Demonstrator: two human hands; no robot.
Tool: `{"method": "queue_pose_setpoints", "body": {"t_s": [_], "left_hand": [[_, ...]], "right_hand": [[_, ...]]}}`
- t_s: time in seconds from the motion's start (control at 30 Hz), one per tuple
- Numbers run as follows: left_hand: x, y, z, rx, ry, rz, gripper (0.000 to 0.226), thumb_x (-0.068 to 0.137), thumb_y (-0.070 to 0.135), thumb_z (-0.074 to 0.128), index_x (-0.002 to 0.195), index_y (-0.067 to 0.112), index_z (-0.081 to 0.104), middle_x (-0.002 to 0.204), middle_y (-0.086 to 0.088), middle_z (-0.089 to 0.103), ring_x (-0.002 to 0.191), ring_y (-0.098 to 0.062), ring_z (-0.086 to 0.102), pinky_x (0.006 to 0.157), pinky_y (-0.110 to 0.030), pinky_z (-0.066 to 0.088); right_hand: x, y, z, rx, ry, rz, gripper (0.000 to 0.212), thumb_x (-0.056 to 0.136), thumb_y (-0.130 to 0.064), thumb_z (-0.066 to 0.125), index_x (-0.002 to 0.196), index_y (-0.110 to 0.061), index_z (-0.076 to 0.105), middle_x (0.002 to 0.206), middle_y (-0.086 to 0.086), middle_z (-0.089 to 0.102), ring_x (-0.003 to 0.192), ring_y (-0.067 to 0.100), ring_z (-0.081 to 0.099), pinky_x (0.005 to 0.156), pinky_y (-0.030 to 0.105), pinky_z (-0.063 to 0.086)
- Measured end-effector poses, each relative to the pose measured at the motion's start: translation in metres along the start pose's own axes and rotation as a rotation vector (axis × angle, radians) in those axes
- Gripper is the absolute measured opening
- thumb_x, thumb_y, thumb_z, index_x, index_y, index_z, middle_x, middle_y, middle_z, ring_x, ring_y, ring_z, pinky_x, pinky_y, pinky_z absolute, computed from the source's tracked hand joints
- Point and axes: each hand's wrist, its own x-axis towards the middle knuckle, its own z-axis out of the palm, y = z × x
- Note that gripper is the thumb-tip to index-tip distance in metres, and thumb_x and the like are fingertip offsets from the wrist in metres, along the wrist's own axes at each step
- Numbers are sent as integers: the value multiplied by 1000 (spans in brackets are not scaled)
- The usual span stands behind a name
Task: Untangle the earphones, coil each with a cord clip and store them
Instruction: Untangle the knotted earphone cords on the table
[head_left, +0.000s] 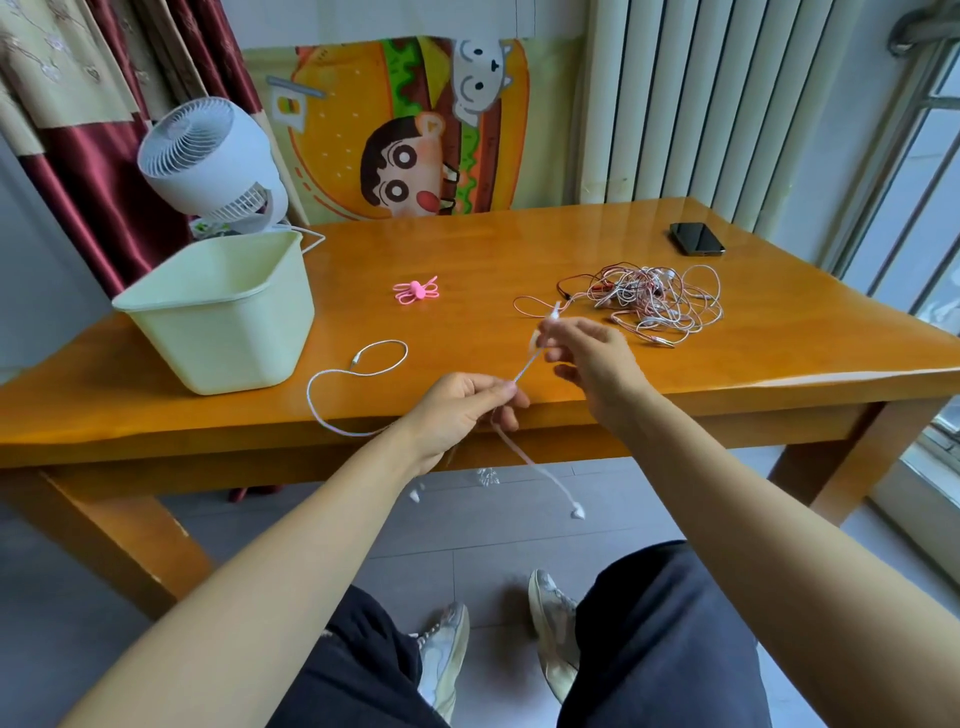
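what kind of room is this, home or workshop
Most likely a room in a home: a wooden table set against a radiator, curtains and a cartoon burger cloth behind it, and a small desk fan.

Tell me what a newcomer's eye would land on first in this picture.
First, the two hands at centre: the left hand and right hand pull a white earphone cord taut above the table's near edge, an earbud dangling below. Next, the tangled heap of earphones at right. Then the pale green bin at left, with pink cord clips between.
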Motion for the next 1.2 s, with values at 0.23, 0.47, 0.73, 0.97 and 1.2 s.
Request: {"method": "queue_pose_setpoints", "body": {"t_s": [0.23,0.47,0.73,0.97,1.2], "left_hand": [[1,-1,0,18,-7,10,29,104,21,44,93,10,69,57,5,49,63,-11,60,95,-32,44],[1,6,7,-88,-42,28,29,104,22,44,94,7,68,53,7,40,48,-9,42,68,-28,51],[4,9,-10,-103,22,-4,28,103,21,46,92,7,66,52,7,40,44,-8,39,59,-26,49],[27,28,-36,-130,112,-15,27,103,21,46,92,9,67,53,4,39,44,-8,38,54,-22,49],[75,50,-62,-131,161,1,27,102,23,48,89,10,67,48,7,33,38,-6,28,45,-21,32]], "right_hand": [[6,12,-12,-881,216,-272,24,93,-37,60,97,-14,59,83,-2,61,74,15,57,62,34,48],[-10,7,-3,-682,-207,-436,29,103,-32,46,108,-13,67,104,0,67,97,6,59,84,25,45],[8,3,-5,-649,38,-415,37,102,-31,49,71,-14,61,56,-5,48,49,4,37,49,22,27],[58,-7,-3,-825,61,-171,23,98,-28,56,101,-14,74,92,8,67,80,19,58,67,30,42],[84,-37,41,-422,-318,-342,35,106,-25,37,113,-8,67,99,9,71,86,16,66,78,27,52]]}}
